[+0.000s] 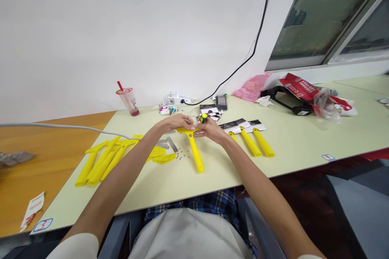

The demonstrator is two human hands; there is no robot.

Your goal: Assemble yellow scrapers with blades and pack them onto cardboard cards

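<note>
My left hand [178,122] is closed on the head end of a yellow plastic scraper [196,154], whose handle points toward me over the table. At the other side of the head, my right hand [210,129] is closed around a screwdriver [203,118] with a green and yellow handle end; its tip is hidden. Small screws [180,155] lie scattered left of the scraper. Beside them are flat grey metal blades [172,144] and loose yellow plastic cover pieces [164,158]. Several yellow scraper handles [94,166] lie farther left, partly behind my left forearm.
Yellow scrapers [251,144] with black-and-white packaging lie at right. Behind are a drink cup [129,102], a power strip [170,99] and a black cable [235,72]. A pink bag [253,88] and red bag [299,86] sit at the back right. The table's front edge is near my lap.
</note>
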